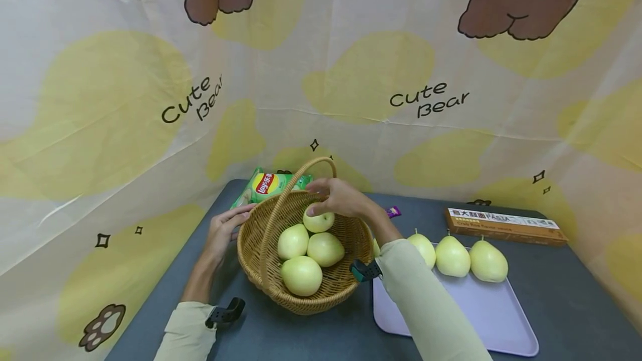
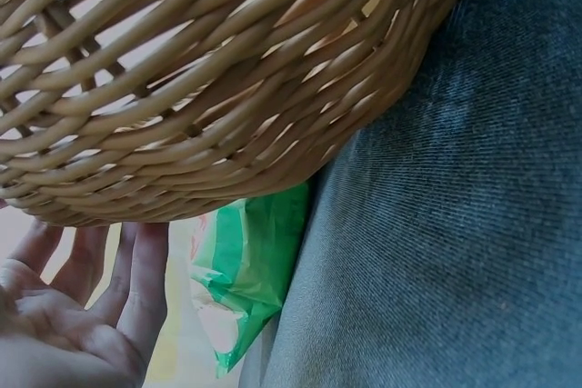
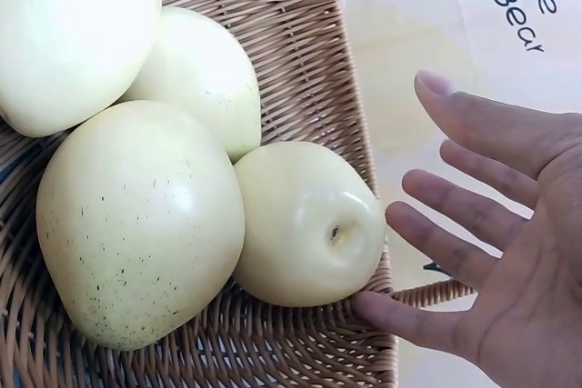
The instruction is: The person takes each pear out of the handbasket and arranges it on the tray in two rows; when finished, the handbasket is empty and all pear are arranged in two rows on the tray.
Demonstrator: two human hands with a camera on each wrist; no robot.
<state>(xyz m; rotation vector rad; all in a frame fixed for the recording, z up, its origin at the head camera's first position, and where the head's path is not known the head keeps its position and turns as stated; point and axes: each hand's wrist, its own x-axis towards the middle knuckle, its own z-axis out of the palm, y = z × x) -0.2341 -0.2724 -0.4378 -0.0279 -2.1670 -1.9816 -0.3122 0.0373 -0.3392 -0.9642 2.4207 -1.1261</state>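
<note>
A wicker basket (image 1: pixel 251 255) with a tall arched handle stands on the table, holding several pale yellow-green pears (image 1: pixel 301 276). My left hand (image 1: pixel 219 237) rests its extended fingers against the basket's left side; the left wrist view has these fingers (image 2: pixel 150 265) against the woven wall. Over the far part of the basket is my right hand (image 1: pixel 343 198), beside the rearmost pear (image 1: pixel 323 223). In the right wrist view the right hand (image 3: pixel 509 233) has spread fingers with nothing between them, the fingertips close to that pear (image 3: pixel 309 224).
To the right lies a lilac tray (image 1: pixel 481 316) with several pears (image 1: pixel 453 257) along its far side, partly hidden by my right sleeve. A pasta box (image 1: pixel 506 226) lies behind it. A green Lay's chip bag (image 1: pixel 246 193) and a small purple packet (image 1: pixel 393 212) lie behind the basket.
</note>
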